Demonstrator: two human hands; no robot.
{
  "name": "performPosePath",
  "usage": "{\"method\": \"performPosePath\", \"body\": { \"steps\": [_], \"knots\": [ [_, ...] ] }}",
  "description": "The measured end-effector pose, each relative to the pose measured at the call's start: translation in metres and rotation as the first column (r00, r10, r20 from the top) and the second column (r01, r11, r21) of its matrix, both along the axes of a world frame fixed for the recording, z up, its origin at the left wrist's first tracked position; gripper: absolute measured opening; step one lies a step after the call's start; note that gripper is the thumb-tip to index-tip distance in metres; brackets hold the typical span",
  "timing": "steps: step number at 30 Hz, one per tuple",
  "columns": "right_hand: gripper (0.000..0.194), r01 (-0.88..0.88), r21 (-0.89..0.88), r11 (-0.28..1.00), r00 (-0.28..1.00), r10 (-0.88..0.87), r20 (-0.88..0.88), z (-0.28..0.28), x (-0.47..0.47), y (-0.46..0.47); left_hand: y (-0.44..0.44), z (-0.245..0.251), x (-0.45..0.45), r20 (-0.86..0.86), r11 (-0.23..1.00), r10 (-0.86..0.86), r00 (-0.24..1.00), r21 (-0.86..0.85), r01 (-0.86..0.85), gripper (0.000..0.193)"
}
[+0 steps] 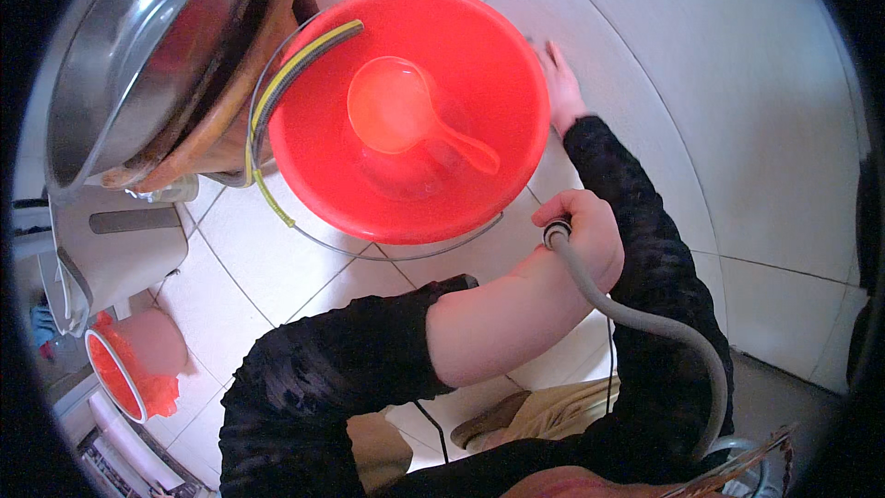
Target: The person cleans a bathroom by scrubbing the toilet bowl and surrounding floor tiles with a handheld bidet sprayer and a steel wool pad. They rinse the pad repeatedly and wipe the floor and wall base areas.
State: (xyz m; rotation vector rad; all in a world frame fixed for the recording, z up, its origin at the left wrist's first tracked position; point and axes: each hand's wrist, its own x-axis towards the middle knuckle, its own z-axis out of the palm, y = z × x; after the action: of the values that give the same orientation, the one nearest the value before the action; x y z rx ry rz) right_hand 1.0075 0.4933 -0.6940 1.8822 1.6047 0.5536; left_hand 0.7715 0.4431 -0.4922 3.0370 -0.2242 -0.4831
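In my left hand is the dark-collared end of a flexible grey hose; what the fingers wrap around is mostly hidden. That arm crosses in front of my body to the right. My right hand is at the far right side of a red plastic bucket, fingers extended and partly hidden behind its rim, so its grip is unclear. Inside the bucket lies an orange-red dipper, its handle angled down to the right. A yellow-and-grey striped hose hangs over the left rim, beside the bucket's wire handle.
Metal basins and an orange-brown tub lean at the upper left. Below them stand a whitish plastic container and a small bin with an orange liner. White tiles cover the floor; a pale wall rises on the right.
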Motion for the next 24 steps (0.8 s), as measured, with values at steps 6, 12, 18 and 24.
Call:
{"method": "performPosePath", "body": {
  "steps": [6, 12, 18, 24],
  "knots": [
    [0.055, 0.066, -0.131, 0.989, 0.997, -0.06, 0.048, 0.023, -0.018, -0.008, 0.002, 0.003, -0.017, 0.26, 0.947, -0.164, 0.952, 0.313, 0.077, 0.013],
    [0.05, -0.036, 0.137, 0.99, 0.998, 0.029, 0.057, 0.014, -0.001, -0.011, -0.005, -0.005, -0.013, 0.315, 0.97, -0.121, 0.941, 0.24, 0.045, 0.014],
    [0.048, -0.021, -0.253, 0.967, 0.999, 0.012, -0.036, 0.05, 0.003, -0.012, -0.014, 0.002, 0.018, 0.002, 0.998, -0.062, 0.998, 0.017, 0.062, 0.024],
    [0.047, -0.239, 0.483, 0.842, 0.97, 0.188, 0.151, 0.128, 0.028, -0.003, -0.017, 0.002, 0.017, 0.083, 0.985, -0.077, 0.994, 0.159, 0.063, 0.025]
  ]
}}
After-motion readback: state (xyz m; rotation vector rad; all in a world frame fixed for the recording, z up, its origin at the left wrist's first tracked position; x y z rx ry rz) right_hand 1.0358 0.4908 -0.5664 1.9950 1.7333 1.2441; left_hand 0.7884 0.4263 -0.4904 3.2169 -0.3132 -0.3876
